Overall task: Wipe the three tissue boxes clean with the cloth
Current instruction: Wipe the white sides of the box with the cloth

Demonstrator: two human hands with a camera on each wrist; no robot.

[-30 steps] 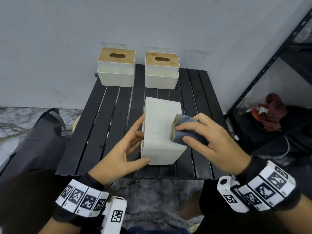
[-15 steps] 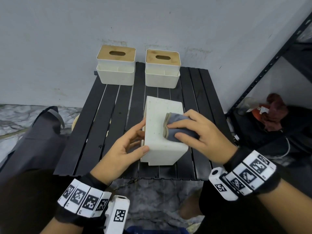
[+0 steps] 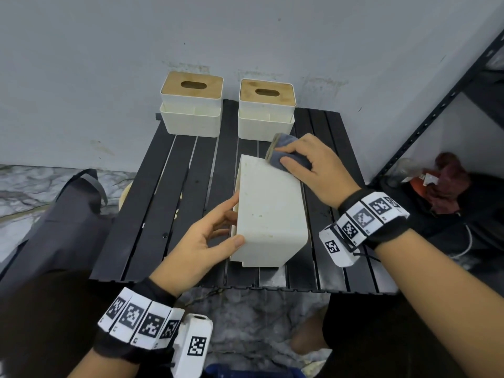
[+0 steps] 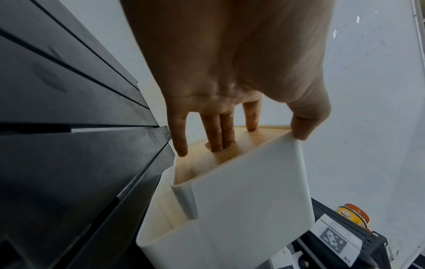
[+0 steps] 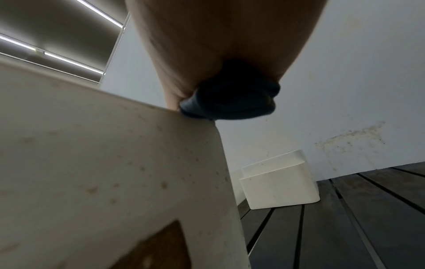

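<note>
We had the near box (image 3: 270, 211) tipped on its side at the table's (image 3: 152, 214) middle front, its wooden lid facing nine o'clock and its speckled base turned up. Our left hand (image 3: 201, 241) held it steady: the thumb lay on the near top edge and, in the left wrist view, two fingers (image 4: 219, 132) were tucked into the lid slot. Our right hand (image 3: 308, 165) pinched the folded cloth (image 3: 283, 154) under curled fingers. A second earlier the cloth had sat about halfway along the upturned face; it had since slid away from us toward twelve o'clock and reached the far edge, part of it hanging past the corner in the right wrict view. That pass, we judged, was finished, yet brownish specks still showed on the face, so more strokes or another side seemed due. The other two boxes, left box (image 3: 191, 105) and right box (image 3: 267, 110), stood upright against the wall at twelve o'clock, well apart from our hands, and we judged them still to be wiped or already done; we could not tell which.
</note>
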